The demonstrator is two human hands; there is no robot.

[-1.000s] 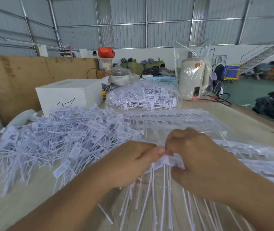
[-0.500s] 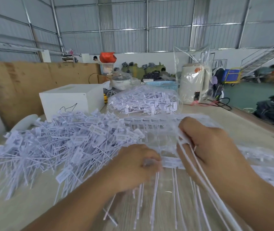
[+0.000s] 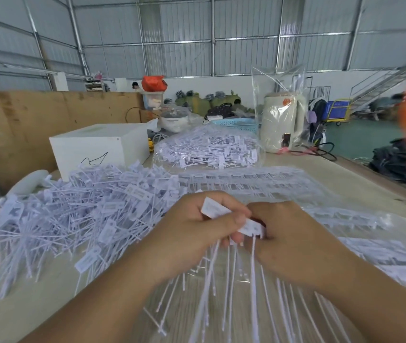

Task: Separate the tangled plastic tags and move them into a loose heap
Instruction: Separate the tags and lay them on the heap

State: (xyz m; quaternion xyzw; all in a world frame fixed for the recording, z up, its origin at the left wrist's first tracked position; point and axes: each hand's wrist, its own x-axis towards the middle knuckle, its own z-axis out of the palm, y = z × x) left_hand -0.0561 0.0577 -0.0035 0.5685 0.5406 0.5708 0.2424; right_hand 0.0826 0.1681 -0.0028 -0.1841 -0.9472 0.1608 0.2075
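At the far left of the worktop (image 3: 36, 300) spreads the loose heap (image 3: 68, 219) of separated tags, their flat label heads jumbled every way and their thin tails fanning out toward the near-left edge. Just to its right, my left hand (image 3: 192, 233) holds up a small bunch of tags (image 3: 231, 221), its fingers (image 3: 240, 220) curled and pinching the white label heads from the left side. The heads sit in a short row, tilted so that the left end stands higher than the right, squarely between my two hands. From them the long tails hang down and toward me, so the long axis of the bunch runs from my fingers back to my chest, roughly at right angles to the row of heads. My right hand (image 3: 296, 238) closes on the same bunch from the other side, touching my left; it is curled round the right end of the row, though its fingertips are hidden behind the tags. More tags still joined in rows (image 3: 246, 181) lie flat beyond and to the right of my hands. The heap lies to the left, well nearer my left hand, so I judge that hand the one better placed to carry freed tags across.
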